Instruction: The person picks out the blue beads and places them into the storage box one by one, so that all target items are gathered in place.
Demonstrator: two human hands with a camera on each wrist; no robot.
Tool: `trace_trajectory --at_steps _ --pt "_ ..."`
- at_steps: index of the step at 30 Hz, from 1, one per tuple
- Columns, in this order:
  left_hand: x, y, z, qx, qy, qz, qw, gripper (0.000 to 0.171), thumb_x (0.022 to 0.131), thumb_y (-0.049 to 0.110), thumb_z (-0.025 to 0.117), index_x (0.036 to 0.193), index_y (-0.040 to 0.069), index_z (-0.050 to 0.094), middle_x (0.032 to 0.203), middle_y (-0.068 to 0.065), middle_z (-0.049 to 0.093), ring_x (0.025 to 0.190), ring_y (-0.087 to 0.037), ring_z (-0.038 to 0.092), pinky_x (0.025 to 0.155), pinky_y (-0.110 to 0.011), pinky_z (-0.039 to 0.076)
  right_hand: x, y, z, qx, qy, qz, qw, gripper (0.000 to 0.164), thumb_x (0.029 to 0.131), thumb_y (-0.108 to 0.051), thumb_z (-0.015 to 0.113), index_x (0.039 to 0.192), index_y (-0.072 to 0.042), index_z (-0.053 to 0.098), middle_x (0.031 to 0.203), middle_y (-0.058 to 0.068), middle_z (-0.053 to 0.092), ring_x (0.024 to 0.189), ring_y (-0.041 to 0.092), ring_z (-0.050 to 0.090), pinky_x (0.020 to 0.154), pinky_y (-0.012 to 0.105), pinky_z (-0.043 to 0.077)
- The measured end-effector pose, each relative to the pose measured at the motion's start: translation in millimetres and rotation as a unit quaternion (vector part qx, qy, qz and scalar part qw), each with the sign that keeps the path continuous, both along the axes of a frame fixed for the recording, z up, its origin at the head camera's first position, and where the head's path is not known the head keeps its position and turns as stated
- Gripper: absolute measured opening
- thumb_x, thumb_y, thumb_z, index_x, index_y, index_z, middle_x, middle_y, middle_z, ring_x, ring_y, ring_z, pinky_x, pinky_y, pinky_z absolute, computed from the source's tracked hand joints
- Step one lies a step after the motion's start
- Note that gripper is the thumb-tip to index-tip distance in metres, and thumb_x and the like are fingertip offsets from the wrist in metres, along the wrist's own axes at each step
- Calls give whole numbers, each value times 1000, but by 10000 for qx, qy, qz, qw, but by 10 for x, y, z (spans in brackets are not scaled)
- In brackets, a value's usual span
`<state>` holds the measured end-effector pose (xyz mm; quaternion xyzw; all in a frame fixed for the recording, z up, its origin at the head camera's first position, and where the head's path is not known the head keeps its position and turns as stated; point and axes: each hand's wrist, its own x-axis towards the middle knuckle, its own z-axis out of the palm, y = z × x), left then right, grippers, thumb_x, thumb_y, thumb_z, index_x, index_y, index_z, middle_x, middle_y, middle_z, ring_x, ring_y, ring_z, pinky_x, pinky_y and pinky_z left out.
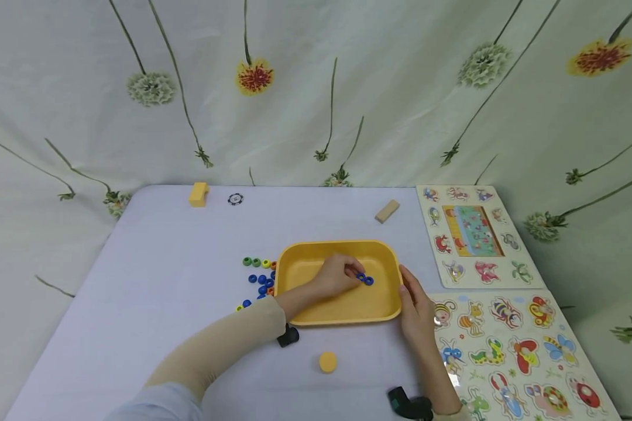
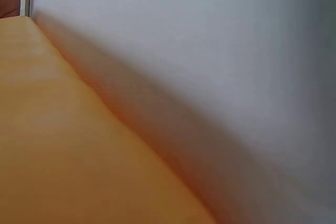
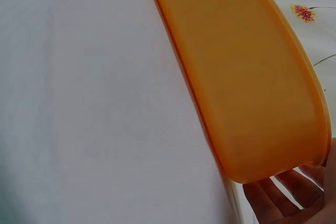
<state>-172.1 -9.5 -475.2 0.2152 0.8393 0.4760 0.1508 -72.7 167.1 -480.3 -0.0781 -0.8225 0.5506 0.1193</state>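
In the head view my left hand (image 1: 339,276) reaches into a yellow tray (image 1: 339,242). Its curled fingertips pinch at a blue bead (image 1: 361,276), and a second blue bead (image 1: 369,281) lies right beside it. My right hand (image 1: 417,313) grips the tray's right end, thumb near the rim and fingers along the outside. From the right wrist, those fingers (image 3: 270,203) show against the tray's end wall (image 3: 262,150). The left wrist view is mostly filled by the tray's outer side (image 2: 63,129).
Several coloured beads (image 1: 262,279) lie left of the tray. A yellow disc (image 1: 327,362) sits in front. Behind are a wooden block (image 1: 387,211), a poker chip (image 1: 235,199) and a yellow block (image 1: 198,195). Two picture puzzle boards (image 1: 436,199) (image 1: 516,327) cover the right side.
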Motion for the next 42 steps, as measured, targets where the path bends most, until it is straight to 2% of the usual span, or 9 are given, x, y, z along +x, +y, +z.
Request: trace_trajectory --at_steps 10,16,19,24,27,31,36,38,42 --pt "47 35 53 -417 433 -15 9982 19 69 4 71 88 5 66 77 -2 65 62 -3 55 60 -15 46 -2 5 8 57 5 -10 10000 36 94 -24 40 129 -36 42 130 -13 46 119 2 42 91 9 34" --pt "177 -73 277 -557 1262 246 9901 27 71 15 71 97 10 66 87 -2 63 66 -5 53 61 -17 43 0 -9 7 97 7 -22 10000 37 94 -23 40 128 -36 43 130 -14 46 119 2 42 91 8 34" --pt "295 -250 474 -225 1560 448 9865 27 73 18 70 99 14 65 94 0 62 73 -7 54 63 -18 45 -3 -13 5 93 43 -24 9999 37 94 -23 40 129 -35 43 130 -14 46 119 2 42 91 8 33" --pt "453 -809 694 661 1428 1058 9819 28 76 19 70 102 17 64 97 3 60 82 -14 57 69 -24 49 0 -11 -1 44 80 -13 10000 37 94 -23 41 129 -34 43 129 -13 47 118 2 43 91 8 34" --pt "448 -1243 612 978 1516 1674 9692 30 76 21 70 104 14 63 99 -3 61 84 -16 57 71 -22 50 1 -10 -6 53 101 -23 9999 37 94 -23 40 129 -33 44 129 -13 47 118 2 43 91 8 34" --pt "325 -1811 175 870 1730 2396 9514 35 77 26 68 109 14 61 103 -6 60 86 -10 56 73 -14 47 1 -6 -15 59 129 -56 9999 36 94 -22 41 129 -32 44 129 -13 47 118 2 43 91 8 34" --pt "224 -2179 -331 590 1624 2810 9440 40 75 36 68 111 23 59 105 4 60 88 -6 55 72 -13 46 -1 -5 -25 24 121 -38 9999 37 94 -23 41 130 -30 44 129 -14 47 118 2 43 91 9 34" --pt "247 -2204 -380 521 1445 2859 9459 40 75 38 68 111 24 59 104 5 60 88 -6 55 71 -12 46 -2 -4 -29 13 106 -23 9999 36 94 -23 40 130 -30 44 129 -14 47 118 2 43 91 9 34" --pt "378 -2137 -200 368 903 2697 9580 40 77 32 68 112 17 58 100 -1 61 86 -7 54 70 -12 46 -1 -3 -31 12 85 1 10000 36 94 -24 40 130 -31 43 130 -13 46 119 1 42 92 8 33"
